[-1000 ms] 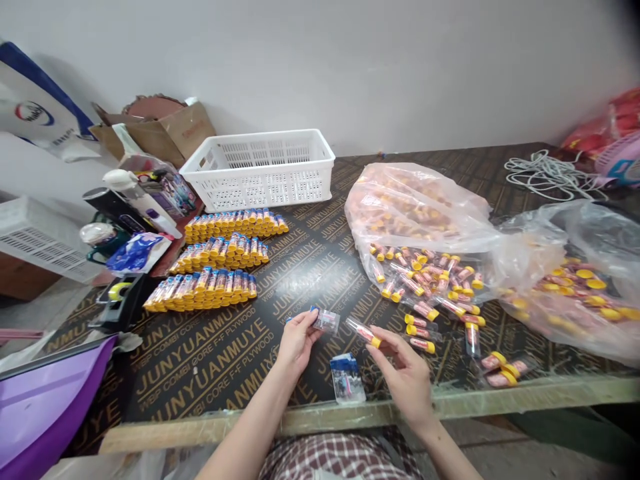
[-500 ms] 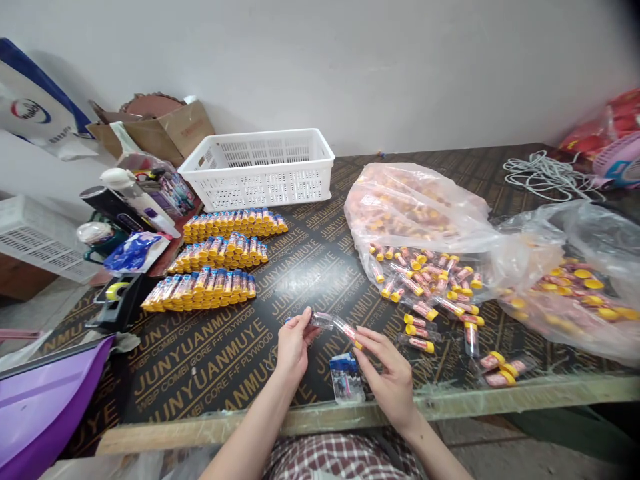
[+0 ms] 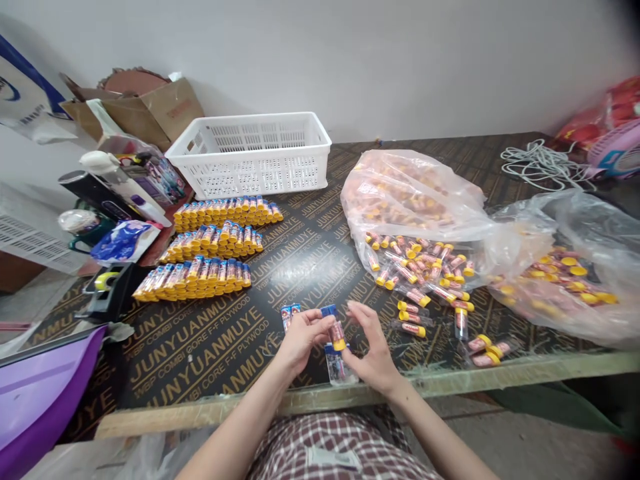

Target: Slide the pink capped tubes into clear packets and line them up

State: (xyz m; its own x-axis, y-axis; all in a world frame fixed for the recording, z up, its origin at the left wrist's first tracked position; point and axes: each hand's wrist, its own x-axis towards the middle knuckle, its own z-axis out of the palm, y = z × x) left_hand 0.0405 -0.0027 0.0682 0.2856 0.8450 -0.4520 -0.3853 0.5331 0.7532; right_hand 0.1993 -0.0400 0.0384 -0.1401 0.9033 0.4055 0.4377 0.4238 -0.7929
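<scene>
My left hand (image 3: 300,339) pinches a small clear tube (image 3: 337,331) with a yellow cap, a pink inside and a blue band at its top. Beside it, my right hand (image 3: 374,350) is open, thumb and fingers apart around the tube; its thumb is close to the yellow cap, and I cannot tell whether it touches. Below the tube lies a stack of clear printed sleeves (image 3: 336,367) with blue tops, partly covered by my hands. Just behind my left hand are blue-topped tubes (image 3: 290,312), partly hidden.
Several rows of finished-looking blue-and-yellow tubes (image 3: 195,280) lie at left before a white basket (image 3: 255,170). Loose yellow-capped tubes (image 3: 413,327) spill from a plastic bag (image 3: 405,187) at right. A tape dispenser (image 3: 107,293), purple dustpan-like object (image 3: 55,393) and cord (image 3: 545,163) lie farther out.
Earlier my left hand held a clear sleeve and my right hand the yellow-capped tube. Now the tube, with a blue band, is upright in my left hand, and my right fingers have spread.
</scene>
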